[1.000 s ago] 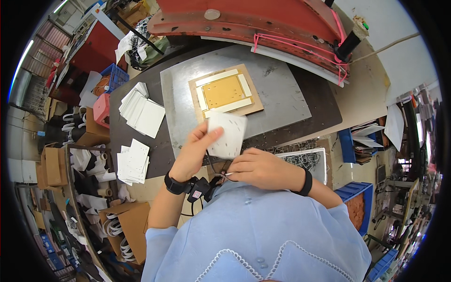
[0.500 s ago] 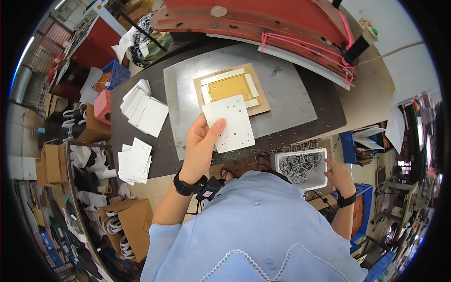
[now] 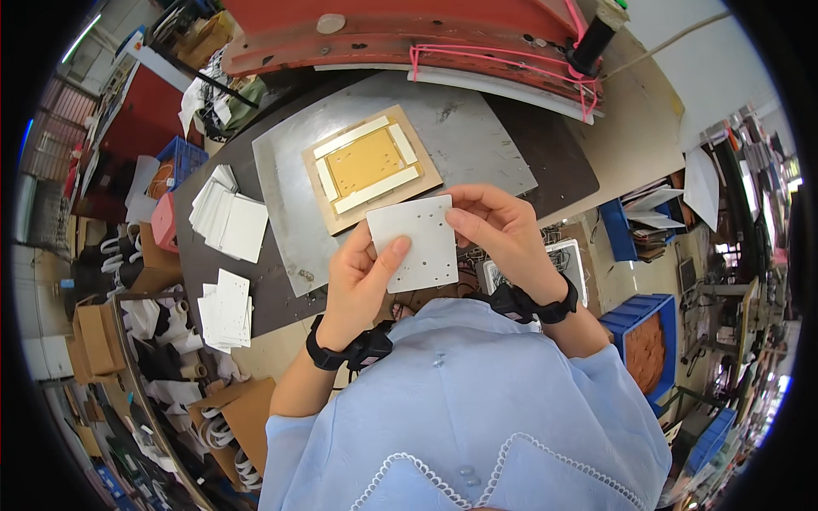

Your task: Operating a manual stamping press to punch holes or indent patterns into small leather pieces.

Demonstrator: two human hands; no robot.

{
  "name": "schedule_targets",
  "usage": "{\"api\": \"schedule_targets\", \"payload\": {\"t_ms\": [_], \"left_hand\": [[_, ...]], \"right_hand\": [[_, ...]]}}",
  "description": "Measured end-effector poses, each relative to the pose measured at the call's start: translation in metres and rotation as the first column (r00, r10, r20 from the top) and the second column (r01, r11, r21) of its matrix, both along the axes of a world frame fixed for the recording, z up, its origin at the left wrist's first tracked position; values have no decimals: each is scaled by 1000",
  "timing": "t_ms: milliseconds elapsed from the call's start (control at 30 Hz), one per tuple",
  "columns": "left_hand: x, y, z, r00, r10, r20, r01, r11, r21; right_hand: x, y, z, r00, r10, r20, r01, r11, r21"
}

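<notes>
From here I see 1 white card (image 3: 417,255) held up by the desk's (image 3: 562,162) near edge. Left hand (image 3: 362,271) pinches its left side, right hand (image 3: 501,228) its upper-right corner. I'd keep both pinches light, card flat, holes uncovered.

A light-blue short-sleeved blouse (image 3: 443,375) has white looped trim (image 3: 406,456) and pale buttons (image 3: 466,471); two black wrist straps (image 3: 559,304) apparently carry dark modules (image 3: 371,347).
</notes>
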State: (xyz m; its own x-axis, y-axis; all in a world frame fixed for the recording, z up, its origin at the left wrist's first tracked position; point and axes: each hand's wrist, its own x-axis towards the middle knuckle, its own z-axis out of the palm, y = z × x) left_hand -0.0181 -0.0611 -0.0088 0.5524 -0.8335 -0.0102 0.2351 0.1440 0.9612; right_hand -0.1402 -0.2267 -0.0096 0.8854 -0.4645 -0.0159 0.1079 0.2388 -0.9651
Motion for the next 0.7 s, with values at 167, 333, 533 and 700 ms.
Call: {"api": "schedule_targets", "payload": {"t_ms": [167, 333, 533, 700], "left_hand": [[-7, 12, 0, 998, 42, 51, -43, 999, 13], [-14, 14, -2, 989, 95, 109, -95, 995, -8], [-18, 20, -6, 855, 57, 515, -150, 979, 141], [-20, 14, -4, 841, 67, 537, -161, 978, 131]], "right_hand": [[8, 7, -6, 999, 12, 30, -14, 997, 75], [10, 11, 0, 999, 33, 17, -34, 998, 61], [5, 6, 0, 997, 64, 53, -68, 994, 82], [5, 6, -3, 998, 49, 25, -51, 995, 89]]}}
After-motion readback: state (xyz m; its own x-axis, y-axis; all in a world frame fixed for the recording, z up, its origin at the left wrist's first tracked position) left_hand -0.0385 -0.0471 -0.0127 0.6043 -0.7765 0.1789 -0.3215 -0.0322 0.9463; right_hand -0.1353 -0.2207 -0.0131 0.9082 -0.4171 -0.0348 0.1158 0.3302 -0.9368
